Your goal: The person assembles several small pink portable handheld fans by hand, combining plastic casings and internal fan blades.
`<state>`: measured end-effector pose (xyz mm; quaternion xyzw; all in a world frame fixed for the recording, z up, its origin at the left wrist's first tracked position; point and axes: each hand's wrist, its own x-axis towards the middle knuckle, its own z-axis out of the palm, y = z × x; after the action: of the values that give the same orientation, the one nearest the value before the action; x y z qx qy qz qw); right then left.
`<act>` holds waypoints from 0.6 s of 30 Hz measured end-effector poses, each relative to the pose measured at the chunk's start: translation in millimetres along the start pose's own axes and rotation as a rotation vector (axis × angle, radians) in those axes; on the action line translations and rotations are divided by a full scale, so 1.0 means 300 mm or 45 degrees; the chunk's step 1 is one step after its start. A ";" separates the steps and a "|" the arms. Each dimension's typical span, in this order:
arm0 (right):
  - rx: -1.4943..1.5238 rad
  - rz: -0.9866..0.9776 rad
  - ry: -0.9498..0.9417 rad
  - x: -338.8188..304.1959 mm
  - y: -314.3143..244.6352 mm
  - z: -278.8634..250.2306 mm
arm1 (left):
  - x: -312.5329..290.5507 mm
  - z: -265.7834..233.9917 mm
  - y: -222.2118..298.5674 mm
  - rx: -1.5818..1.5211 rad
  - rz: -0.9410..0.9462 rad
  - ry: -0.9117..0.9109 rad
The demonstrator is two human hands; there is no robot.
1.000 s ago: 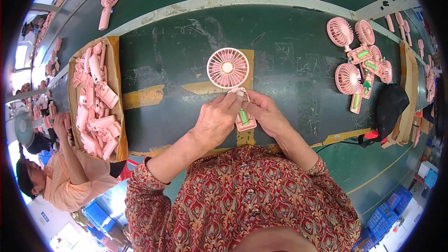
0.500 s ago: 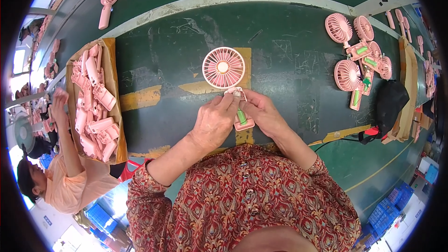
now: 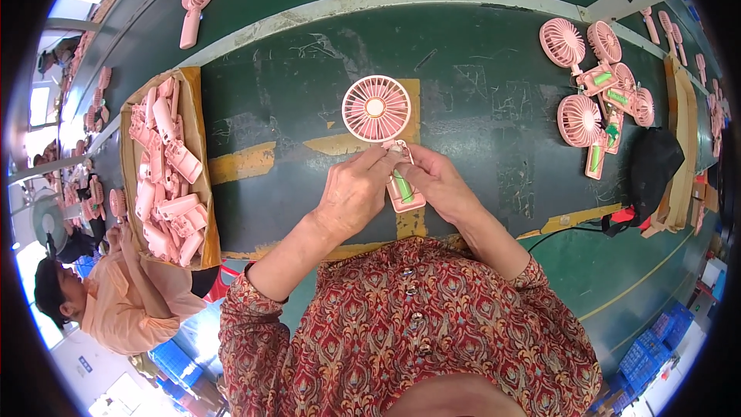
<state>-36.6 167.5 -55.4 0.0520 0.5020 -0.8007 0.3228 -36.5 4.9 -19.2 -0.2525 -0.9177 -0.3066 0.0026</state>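
Note:
A pink hand-held fan (image 3: 377, 109) lies flat on the green table (image 3: 478, 116), round head away from me. Its handle (image 3: 405, 191) is open and shows a green battery inside. My left hand (image 3: 355, 189) grips the handle's left side, fingertips at the neck just below the fan head. My right hand (image 3: 436, 185) holds the handle's right side, thumb and fingers pinched at the same spot. Both forearms in patterned red sleeves come up from the lower edge.
A cardboard tray (image 3: 202, 208) of several pink handle shells stands at my left. Several open pink fans (image 3: 594, 93) with green batteries lie at the right, beside a black object (image 3: 652, 170). More fans (image 3: 193, 0) lie beyond the pale strip. A person in orange (image 3: 116, 293) works at lower left.
The fan and my hands sit slightly lower and nearer to me in the picture. The person at lower left has lowered an arm from the tray.

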 end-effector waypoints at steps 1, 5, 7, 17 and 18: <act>0.006 0.014 0.007 0.001 0.000 -0.001 | 0.002 0.001 -0.003 -0.011 0.020 0.015; 0.040 -0.011 -0.018 0.005 -0.001 -0.006 | 0.004 0.002 -0.003 0.056 0.049 -0.015; 0.065 -0.009 -0.026 0.005 0.000 -0.010 | 0.000 0.001 -0.003 0.066 0.052 -0.006; -0.009 -0.017 -0.054 0.006 0.001 -0.016 | -0.002 -0.003 -0.017 0.028 0.089 0.002; -0.009 -0.018 -0.051 0.008 0.001 -0.017 | 0.000 -0.001 -0.022 -0.001 0.109 0.024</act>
<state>-39.5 170.6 -59.0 0.0314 0.4987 -0.8019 0.3274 -39.5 0.1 -22.5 -0.2886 -0.9059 -0.3091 0.0243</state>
